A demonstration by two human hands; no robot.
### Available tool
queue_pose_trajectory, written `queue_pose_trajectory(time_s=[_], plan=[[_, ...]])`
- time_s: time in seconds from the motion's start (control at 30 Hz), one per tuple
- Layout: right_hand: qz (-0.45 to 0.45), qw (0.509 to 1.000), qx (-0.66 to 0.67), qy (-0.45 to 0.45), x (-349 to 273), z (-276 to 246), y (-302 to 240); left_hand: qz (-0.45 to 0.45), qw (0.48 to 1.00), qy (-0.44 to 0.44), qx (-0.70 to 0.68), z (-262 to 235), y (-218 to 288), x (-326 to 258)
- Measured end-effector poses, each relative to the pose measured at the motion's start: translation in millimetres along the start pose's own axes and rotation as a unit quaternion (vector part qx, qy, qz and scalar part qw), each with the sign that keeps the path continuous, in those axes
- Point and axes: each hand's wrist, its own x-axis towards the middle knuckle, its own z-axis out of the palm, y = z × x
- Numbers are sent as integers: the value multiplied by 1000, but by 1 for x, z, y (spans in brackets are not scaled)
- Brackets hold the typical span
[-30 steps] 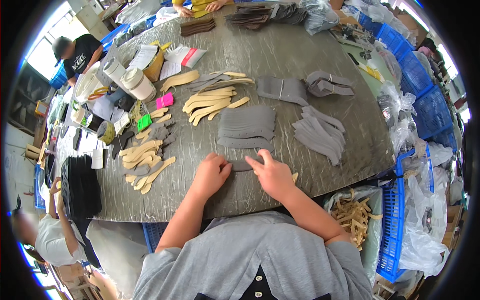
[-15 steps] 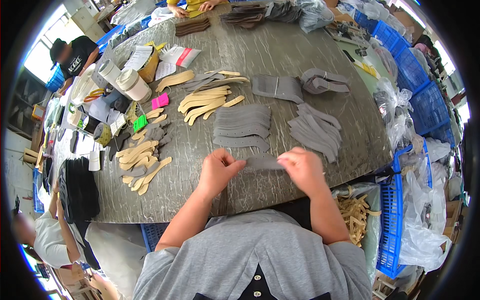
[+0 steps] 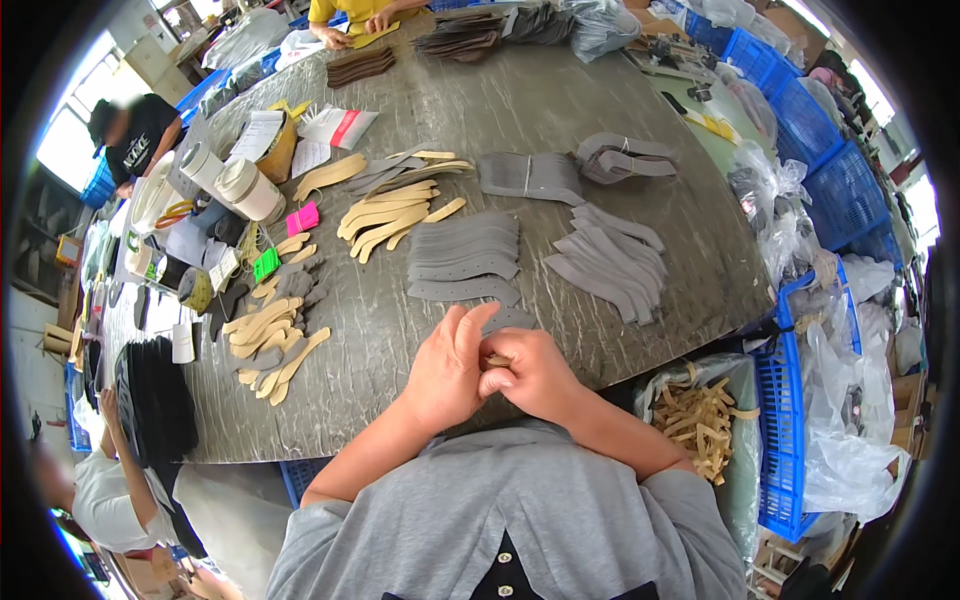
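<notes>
My two hands meet just above the table's near edge. My left hand [image 3: 447, 368] has its visible fingers stretched upward, its palm side against my right hand. My right hand [image 3: 534, 372] is closed, fingers curled, around a small tan strip [image 3: 497, 360] that shows only in part between the hands. Just beyond them is a grey curved strip [image 3: 512, 318], partly covered by my fingers; whether a hand touches it I cannot tell. Farther off lies a fanned stack of grey curved strips [image 3: 463, 250] with small holes along the nearest ones.
More grey strips [image 3: 612, 265] and tied bundles [image 3: 530, 177] lie to the right. Tan curved pieces [image 3: 390, 215] spread left, near white jars [image 3: 250, 190]. At right stand a bin of tan scraps [image 3: 697, 425] and a blue crate [image 3: 783, 430]. Co-workers sit around the table.
My hands were apart, stretching a grey strip between them. They have come together nearer my body, and tan material now shows between them. The whole view has shifted slightly.
</notes>
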Motion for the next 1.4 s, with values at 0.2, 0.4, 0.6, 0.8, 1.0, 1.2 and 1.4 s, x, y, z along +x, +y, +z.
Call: queue_pose_trajectory(time_s=[0.2, 0.4, 0.6, 0.8, 1.0, 1.2, 1.4], plan=[[41, 993, 104, -35, 1, 0, 3, -7, 998, -24, -64, 0, 1, -5], [84, 986, 143, -30, -2, 1, 0, -3, 995, -21, -94, -3, -5, -6], [80, 980, 179, -16, -5, 7, 11, -15, 994, -35, -107, -1, -3, -6], [47, 984, 174, 10, -3, 11, 7, -18, 985, -24, -172, -1, -13, -10], [43, 995, 89, -7, -3, 6, 0, -5, 991, -31, -127, 2, -11, -9], [102, 965, 240, -14, -4, 12, 9, 17, 977, -9, -214, 4, -16, -10], [134, 932, 336, -20, 0, 12, 4, -157, 843, 13, -514, -2, -13, -17]])
